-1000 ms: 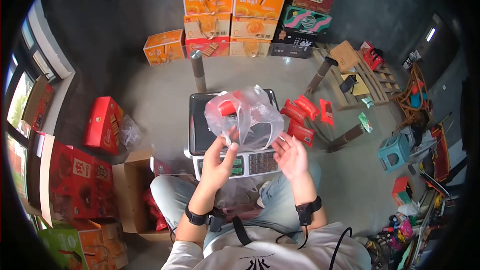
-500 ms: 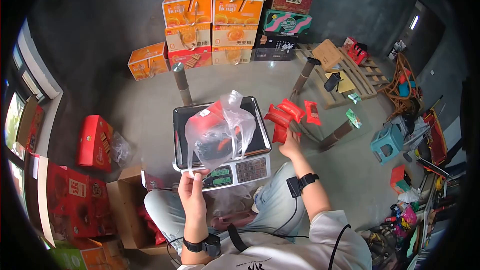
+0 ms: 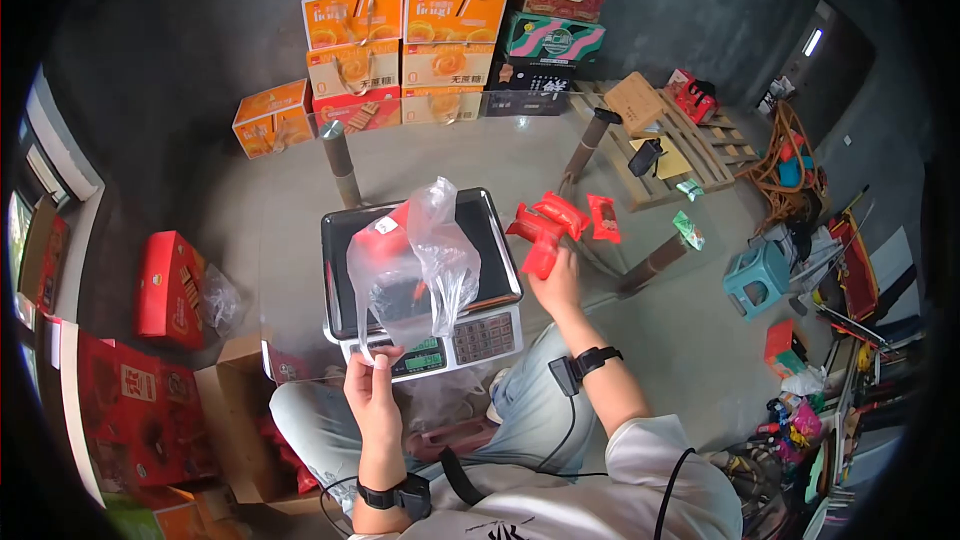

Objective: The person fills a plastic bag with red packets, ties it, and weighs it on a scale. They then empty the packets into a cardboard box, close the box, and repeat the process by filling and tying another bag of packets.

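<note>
A clear plastic bag (image 3: 400, 280) with a red packet (image 3: 388, 230) inside rests on the black tray of a weighing scale (image 3: 488, 336). My left hand (image 3: 375, 390) pinches one of the bag's handles at the scale's front edge. Across the glass table, my right hand (image 3: 557, 282) has its fingers closed on a red snack packet (image 3: 541, 252). Several more red packets (image 3: 560, 212) lie just beyond those fingers, one of them (image 3: 603, 218) a little apart to the right.
Small green packets (image 3: 688, 230) lie at the glass table's (image 3: 285, 290) right side. Stacked gift boxes (image 3: 452, 18) stand behind it. On the floor are a wooden pallet (image 3: 690, 145), a blue stool (image 3: 757, 280) at right, and an open carton (image 3: 235, 420) by my left leg.
The whole view has shifted slightly, so things sit farther left. The red packet at my right hand has turned and now overlaps the others. My left hand keeps the bag's handle.
</note>
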Demonstrator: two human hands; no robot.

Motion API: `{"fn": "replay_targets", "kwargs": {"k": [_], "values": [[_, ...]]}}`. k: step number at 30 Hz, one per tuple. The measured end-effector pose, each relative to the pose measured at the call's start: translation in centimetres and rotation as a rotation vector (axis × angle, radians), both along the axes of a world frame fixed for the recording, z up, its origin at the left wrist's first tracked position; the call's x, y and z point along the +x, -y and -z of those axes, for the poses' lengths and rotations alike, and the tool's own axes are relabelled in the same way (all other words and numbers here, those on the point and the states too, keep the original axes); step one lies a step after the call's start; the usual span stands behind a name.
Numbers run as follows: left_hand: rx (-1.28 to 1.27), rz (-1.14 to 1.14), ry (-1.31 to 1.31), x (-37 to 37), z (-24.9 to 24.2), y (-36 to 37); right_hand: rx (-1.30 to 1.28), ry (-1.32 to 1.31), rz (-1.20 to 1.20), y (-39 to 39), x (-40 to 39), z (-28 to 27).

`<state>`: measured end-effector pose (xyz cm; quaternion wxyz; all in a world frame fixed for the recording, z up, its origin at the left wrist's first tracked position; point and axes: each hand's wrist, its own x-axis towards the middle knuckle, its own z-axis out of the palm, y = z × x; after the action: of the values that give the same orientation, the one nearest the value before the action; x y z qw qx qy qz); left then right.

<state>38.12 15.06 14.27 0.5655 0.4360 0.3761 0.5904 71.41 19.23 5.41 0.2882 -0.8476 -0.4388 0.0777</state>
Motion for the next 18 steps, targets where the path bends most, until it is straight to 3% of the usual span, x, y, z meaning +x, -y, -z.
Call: {"fn": "replay_targets", "kwargs": {"k": [2,4,6,8,12,14,18], "values": [[0.032,-0.078,0.005,0.3,-0.1,0.2,0.472,0.182,0.007,-0.6,1.0,1.1],[0.018,-0.085,-0.018,0.0,0.8,0.1,0.571,0.196,0.008,-0.9,0.9,0.2],[0.01,-0.098,-0.032,0.0,1.0,0.1,0.827,0.194,-0.034,-0.8,0.4,-1.3],[-0.071,-0.078,-0.098,0.3,0.7,0.1,0.848,0.283,-0.103,-0.3,-1.1,-2.9],[-0.045,-0.045,-0.136,0.8,1.1,0.2,1.103,-0.08,-0.587,0.8,-9.4,-8.0],[-0.056,-0.059,-0.12,0.9,0.8,0.4,1.013,0.136,-0.783,1.5,-12.0,-12.2],[0.058,-0.078,-0.124,0.0,1.1,-0.4,0.948,-0.047,-1.057,0.8,-14.3,-16.2]]}}
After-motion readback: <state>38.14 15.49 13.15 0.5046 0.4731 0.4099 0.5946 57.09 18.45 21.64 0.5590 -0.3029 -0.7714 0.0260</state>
